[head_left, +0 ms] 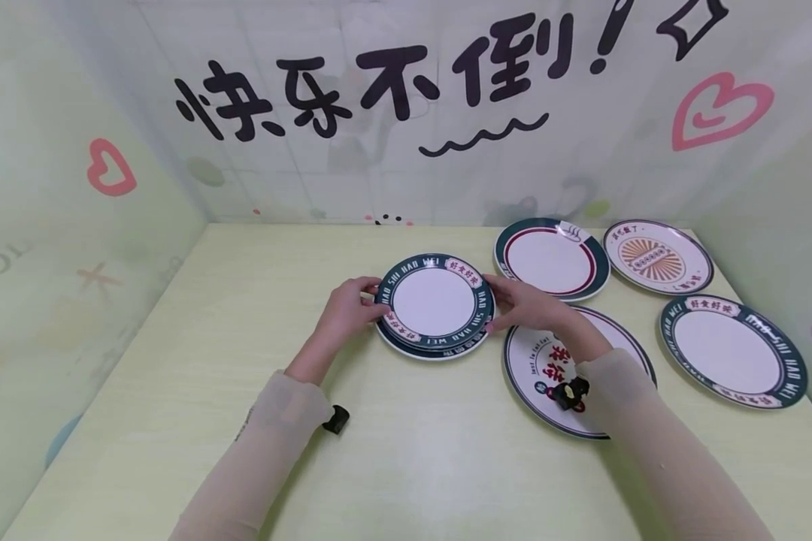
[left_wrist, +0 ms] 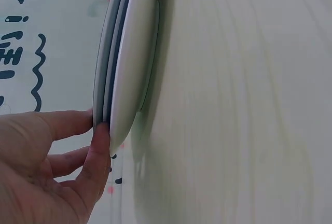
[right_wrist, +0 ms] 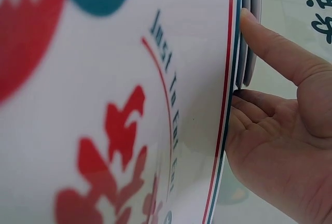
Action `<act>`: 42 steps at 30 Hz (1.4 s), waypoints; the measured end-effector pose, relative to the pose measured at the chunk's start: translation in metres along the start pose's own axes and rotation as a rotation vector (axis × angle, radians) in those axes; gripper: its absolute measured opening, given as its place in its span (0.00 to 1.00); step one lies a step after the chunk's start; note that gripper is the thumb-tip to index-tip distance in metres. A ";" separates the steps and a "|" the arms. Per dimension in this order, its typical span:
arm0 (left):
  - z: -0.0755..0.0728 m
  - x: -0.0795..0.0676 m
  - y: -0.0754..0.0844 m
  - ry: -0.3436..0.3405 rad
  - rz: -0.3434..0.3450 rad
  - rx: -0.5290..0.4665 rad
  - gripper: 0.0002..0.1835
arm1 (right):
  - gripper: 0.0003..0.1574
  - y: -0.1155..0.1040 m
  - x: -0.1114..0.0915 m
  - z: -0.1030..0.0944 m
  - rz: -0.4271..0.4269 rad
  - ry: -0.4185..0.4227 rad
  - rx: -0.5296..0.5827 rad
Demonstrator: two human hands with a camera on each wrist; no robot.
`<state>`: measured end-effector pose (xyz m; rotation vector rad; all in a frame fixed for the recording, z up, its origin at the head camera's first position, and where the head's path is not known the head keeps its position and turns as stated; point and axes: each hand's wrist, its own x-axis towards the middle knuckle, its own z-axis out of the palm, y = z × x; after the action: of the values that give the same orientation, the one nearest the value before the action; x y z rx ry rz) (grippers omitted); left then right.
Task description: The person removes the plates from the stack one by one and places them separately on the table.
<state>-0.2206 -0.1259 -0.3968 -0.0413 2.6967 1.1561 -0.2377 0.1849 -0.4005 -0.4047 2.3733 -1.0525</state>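
In the head view a stack of plates stands mid-table. Its top plate (head_left: 435,302) is white with a dark green lettered rim, and lower rims show at the near side. My left hand (head_left: 349,306) holds the top plate's left rim, with fingertips against the edges in the left wrist view, where layered plates (left_wrist: 129,63) show edge-on. On the opposite side my right hand (head_left: 529,306) grips the right rim, its thumb along the edge and its other fingers lower, partly hidden by a large plate (right_wrist: 197,105) in the right wrist view.
The large plate with red characters (head_left: 548,398) lies under my right forearm. Behind it is a plate with a green and red rim (head_left: 551,259). Farther right lie a sunburst plate (head_left: 658,257) and a green-rimmed oval plate (head_left: 727,353). Printed walls (head_left: 379,173) border the table (head_left: 196,361).
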 end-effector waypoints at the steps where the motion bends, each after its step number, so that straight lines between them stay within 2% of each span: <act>1: 0.000 0.001 0.000 -0.005 -0.005 -0.015 0.33 | 0.62 0.000 0.000 0.000 0.004 0.002 0.002; 16: -0.004 0.005 0.000 -0.048 -0.080 -0.229 0.32 | 0.62 0.000 0.000 -0.001 0.004 -0.017 0.035; 28: -0.011 0.009 -0.006 -0.098 -0.104 -0.335 0.31 | 0.62 -0.002 -0.001 0.000 0.028 -0.016 0.032; 42: -0.017 0.004 -0.009 -0.112 -0.136 -0.429 0.31 | 0.61 -0.001 -0.002 0.001 0.006 -0.009 0.025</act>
<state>-0.2268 -0.1447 -0.3925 -0.2134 2.2663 1.6136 -0.2359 0.1842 -0.3997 -0.3927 2.3493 -1.0747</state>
